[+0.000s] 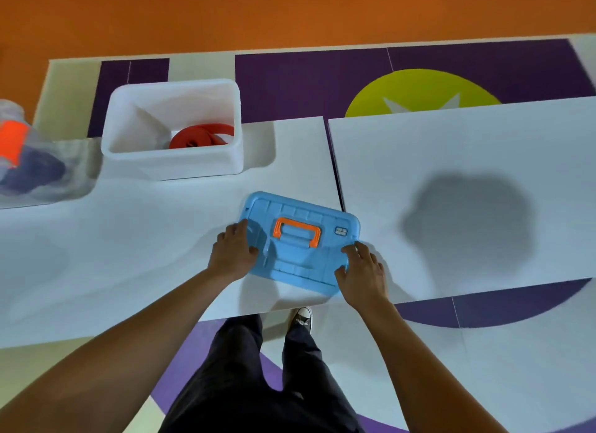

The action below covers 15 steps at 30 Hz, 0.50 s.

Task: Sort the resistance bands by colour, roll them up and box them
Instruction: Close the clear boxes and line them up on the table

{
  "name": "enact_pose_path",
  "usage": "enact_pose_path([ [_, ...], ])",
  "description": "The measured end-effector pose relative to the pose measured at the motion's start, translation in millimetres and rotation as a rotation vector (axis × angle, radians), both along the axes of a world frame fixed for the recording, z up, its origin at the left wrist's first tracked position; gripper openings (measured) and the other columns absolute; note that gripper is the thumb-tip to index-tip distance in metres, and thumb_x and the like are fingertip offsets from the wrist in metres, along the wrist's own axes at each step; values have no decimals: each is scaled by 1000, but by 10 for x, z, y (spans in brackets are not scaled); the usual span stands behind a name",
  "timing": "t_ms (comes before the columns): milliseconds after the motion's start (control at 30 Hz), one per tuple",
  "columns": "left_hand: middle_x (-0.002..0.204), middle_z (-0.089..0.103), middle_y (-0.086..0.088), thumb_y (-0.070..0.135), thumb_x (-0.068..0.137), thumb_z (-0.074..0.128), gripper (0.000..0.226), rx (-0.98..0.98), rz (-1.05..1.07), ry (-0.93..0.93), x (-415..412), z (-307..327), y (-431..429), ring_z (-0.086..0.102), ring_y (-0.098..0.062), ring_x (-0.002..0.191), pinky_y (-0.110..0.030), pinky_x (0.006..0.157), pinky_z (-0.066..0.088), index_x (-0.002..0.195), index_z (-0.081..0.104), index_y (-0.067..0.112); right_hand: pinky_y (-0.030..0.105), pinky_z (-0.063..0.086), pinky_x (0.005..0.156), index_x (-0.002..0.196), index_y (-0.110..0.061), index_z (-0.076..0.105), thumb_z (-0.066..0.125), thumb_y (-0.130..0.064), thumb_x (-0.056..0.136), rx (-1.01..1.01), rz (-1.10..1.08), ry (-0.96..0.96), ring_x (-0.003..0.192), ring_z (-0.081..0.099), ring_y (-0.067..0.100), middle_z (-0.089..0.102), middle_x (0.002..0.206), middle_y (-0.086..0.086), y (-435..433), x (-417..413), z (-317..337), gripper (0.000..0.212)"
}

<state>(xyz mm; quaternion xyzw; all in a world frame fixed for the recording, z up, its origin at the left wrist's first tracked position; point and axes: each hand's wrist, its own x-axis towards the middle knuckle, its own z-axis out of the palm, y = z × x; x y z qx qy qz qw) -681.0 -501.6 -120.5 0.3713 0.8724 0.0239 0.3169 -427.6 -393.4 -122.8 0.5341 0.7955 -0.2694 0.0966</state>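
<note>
Ribbed rectangular blue plastic lid (301, 263) between left hand (233, 252) and right hand (364, 274)

No legible words, numbers or brand names anywhere in view; one small rectangular label (341, 231) sits on the blue lid (300, 264), just right of the orange handle (296, 232); label pale with a dark border, print too small and blurred to read; floor marking beyond the table (451, 148): lime circle (419, 90) on purple ground with a white pointed shape inside, its lower part hidden behind the table edge; the shape carries no lettering that can be made out.
</note>
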Motion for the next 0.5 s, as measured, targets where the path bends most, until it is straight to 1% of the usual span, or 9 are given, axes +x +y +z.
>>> enact_pose_path([
  [100, 154, 38, -17, 21, 98, 56, 69, 60, 50, -102, 42, -1, -152, 41, -41, 134, -49, 109, 38, 158, 23, 15, 44, 43, 107, 152, -19, 32, 54, -28, 95, -43, -111, 33, 127, 50, 32, 47, 146, 12, -82, -41, -4, 62],
  [200, 155, 37, -15, 17, 97, 57, 65, 140, 113, -171, 59, 61, -254, 40, -41, 136, -46, 111, 35, 156, 29, 17, 45, 43, 105, 152, -20, 30, 56, -31, 94, -60, -182, 103, 124, 48, 33, 50, 140, 13, -150, -95, 29, 65],
  [333, 150, 42, -12, 9, 96, 58, 55, 316, 109, -117, 44, 297, -425, 44, -35, 131, -38, 108, 34, 147, 41, 14, 47, 41, 106, 150, -19, 35, 62, -28, 93, -42, -259, 242, 129, 43, 33, 49, 144, 12, -232, -186, 97, 64],
  [400, 151, 42, -9, 7, 95, 60, 53, 394, 126, -71, -22, 442, -518, 45, -32, 131, -35, 109, 33, 145, 44, 15, 46, 42, 105, 150, -19, 37, 64, -24, 92, -16, -259, 305, 128, 44, 32, 50, 143, 12, -245, -309, 155, 63],
  [500, 153, 41, -6, 5, 93, 61, 53, 478, 170, -4, -205, 593, -615, 43, -29, 133, -28, 107, 28, 143, 47, 18, 45, 44, 103, 148, -17, 42, 65, -19, 92, 44, -261, 391, 127, 47, 34, 52, 140, 12, -222, -604, 268, 61],
])
